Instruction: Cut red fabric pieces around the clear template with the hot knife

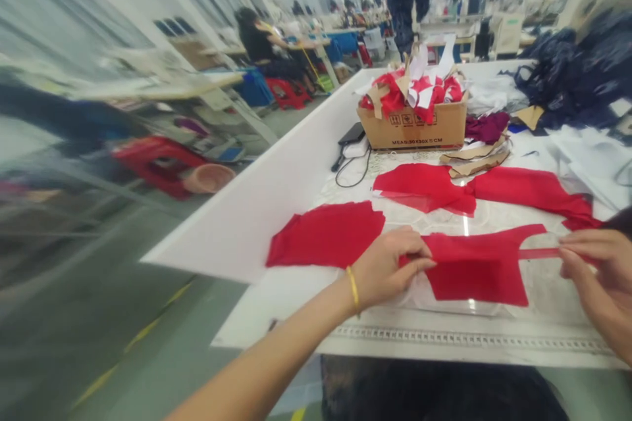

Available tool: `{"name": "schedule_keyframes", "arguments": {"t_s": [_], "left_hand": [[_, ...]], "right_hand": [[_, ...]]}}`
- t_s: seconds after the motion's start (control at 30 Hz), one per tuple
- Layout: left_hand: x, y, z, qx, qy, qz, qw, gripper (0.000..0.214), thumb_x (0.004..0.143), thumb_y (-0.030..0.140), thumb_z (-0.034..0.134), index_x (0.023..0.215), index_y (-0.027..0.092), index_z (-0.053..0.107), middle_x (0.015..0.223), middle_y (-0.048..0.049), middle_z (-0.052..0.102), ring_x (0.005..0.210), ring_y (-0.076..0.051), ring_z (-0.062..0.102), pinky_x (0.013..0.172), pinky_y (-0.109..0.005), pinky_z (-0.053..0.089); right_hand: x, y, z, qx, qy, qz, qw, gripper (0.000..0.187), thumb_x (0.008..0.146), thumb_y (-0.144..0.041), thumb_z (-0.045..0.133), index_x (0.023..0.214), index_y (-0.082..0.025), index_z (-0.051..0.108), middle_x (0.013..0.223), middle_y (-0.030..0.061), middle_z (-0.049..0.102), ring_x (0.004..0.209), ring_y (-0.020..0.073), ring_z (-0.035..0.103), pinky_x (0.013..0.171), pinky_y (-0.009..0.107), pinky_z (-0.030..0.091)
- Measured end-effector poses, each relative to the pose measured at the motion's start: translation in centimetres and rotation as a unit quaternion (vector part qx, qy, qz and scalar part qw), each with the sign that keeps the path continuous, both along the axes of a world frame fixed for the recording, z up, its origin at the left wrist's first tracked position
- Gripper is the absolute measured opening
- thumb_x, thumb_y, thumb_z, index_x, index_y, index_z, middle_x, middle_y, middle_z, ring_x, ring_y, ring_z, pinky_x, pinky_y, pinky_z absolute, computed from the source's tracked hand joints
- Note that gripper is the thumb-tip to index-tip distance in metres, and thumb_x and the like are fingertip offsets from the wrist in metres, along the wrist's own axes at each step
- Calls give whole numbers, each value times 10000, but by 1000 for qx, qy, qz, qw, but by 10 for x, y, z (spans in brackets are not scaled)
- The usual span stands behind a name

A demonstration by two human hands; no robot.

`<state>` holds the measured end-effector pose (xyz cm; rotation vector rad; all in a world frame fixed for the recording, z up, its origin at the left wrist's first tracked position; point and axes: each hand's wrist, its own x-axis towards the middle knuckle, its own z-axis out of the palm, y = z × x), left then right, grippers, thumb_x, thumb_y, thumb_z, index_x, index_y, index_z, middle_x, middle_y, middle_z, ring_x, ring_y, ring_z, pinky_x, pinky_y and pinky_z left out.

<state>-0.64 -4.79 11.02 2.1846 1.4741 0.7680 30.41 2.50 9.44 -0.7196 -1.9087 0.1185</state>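
Note:
A cut piece of red fabric [474,270] lies flat on a clear plastic sheet [548,289] at the near edge of the white table [257,210]. My left hand [390,268] pinches the piece's left end. My right hand [600,273] holds the thin red strap extending from its right side, pulling it taut. Three more red fabric pieces lie close by: one [326,235] to the left of my left hand and two [424,188] [530,191] farther along the table.
A cardboard box [412,126] of red and white scraps stands beyond the fabric, beside a black adapter [351,133] with its cable. Tan paper patterns [476,158] and piles of navy [567,72] and white cloth [587,164] lie on the right. A co-worker [257,39] sits at a distant table.

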Motion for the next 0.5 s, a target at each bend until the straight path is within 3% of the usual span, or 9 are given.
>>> {"name": "schedule_keyframes", "arguments": {"t_s": [0.07, 0.13, 0.2, 0.27, 0.37, 0.5], "left_hand": [[11, -21, 19, -119, -117, -2, 986, 238, 974, 303, 594, 771, 183, 626, 784, -19, 655, 755, -154, 595, 769, -282, 487], [19, -35, 35, -223, -205, -18, 953, 217, 957, 356, 626, 832, 180, 605, 909, -46, 672, 865, -177, 623, 830, -297, 500], [22, -38, 40, -290, -240, -24, 926, 233, 944, 398, 636, 873, 180, 593, 942, -50, 676, 892, -182, 629, 831, -290, 506], [20, -30, 32, -312, -226, -4, 923, 254, 928, 425, 630, 899, 174, 600, 899, -43, 684, 832, -170, 632, 780, -273, 512], [15, -5, 5, -266, -119, 68, 954, 255, 884, 424, 625, 919, 173, 651, 806, -28, 695, 742, -170, 633, 721, -273, 519], [12, 23, -29, -209, -20, 128, 969, 205, 867, 390, 621, 813, 206, 693, 804, -12, 712, 791, -199, 658, 776, -307, 531]], "right_hand": [[16, -5, 2, 32, -13, -28, 999, 106, 885, -132, 681, 874, -230, 641, 841, 42, 684, 733, 199, 679, 641, 354, 539], [27, -9, 5, 54, -36, -51, 997, 96, 896, -190, 686, 838, -240, 628, 825, 60, 685, 704, 209, 666, 607, 365, 523], [31, -8, 6, 58, -52, -68, 995, 125, 924, -245, 659, 806, -250, 617, 789, 69, 683, 671, 215, 655, 569, 362, 501], [28, -2, 3, 56, -63, -85, 993, 149, 932, -267, 661, 791, -243, 621, 688, 36, 663, 565, 178, 614, 496, 314, 454], [21, 14, -12, 41, -114, -109, 987, 217, 949, -356, 652, 785, -215, 663, 558, -23, 635, 418, 110, 533, 439, 246, 402], [20, 35, -35, 18, -209, -169, 963, 521, 988, -574, 482, 697, -204, 706, 493, 13, 628, 378, 136, 514, 420, 265, 312]]}}
